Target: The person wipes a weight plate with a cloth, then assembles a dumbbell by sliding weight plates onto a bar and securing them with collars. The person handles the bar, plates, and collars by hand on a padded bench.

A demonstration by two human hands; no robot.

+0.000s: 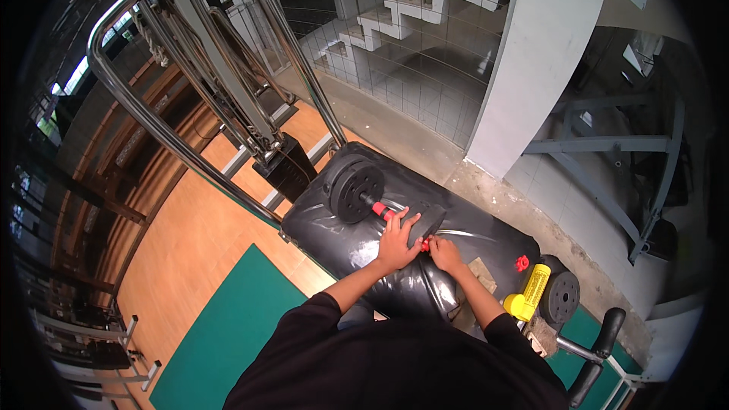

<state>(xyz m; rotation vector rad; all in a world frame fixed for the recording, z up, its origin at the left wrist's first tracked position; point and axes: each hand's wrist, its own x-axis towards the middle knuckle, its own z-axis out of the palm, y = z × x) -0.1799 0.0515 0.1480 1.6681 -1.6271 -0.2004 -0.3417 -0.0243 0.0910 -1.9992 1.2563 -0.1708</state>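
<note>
A dumbbell lies on the black padded bench, with thick dark plates (355, 192) at its far left end and a red sleeve (382, 211) on its bar. My left hand (395, 244) grips the nearer dark weight plate (430, 218), fingers spread over its rim and thumb low near the bar's end. Close beside it, the fingers of my right hand (446, 253) are pinched on a red screw collar (425, 244) at that end. Part of the collar is hidden by my fingers. Another red collar (522, 263) rests on the bench to the right.
A yellow tube (536, 285), a round yellow piece (517, 307) and a loose dark plate (563, 296) sit at the bench's right end. Beyond the left end stands a chrome-framed cable machine (285, 171). A green mat (235, 326) covers floor at left; a white pillar (531, 68) rises behind.
</note>
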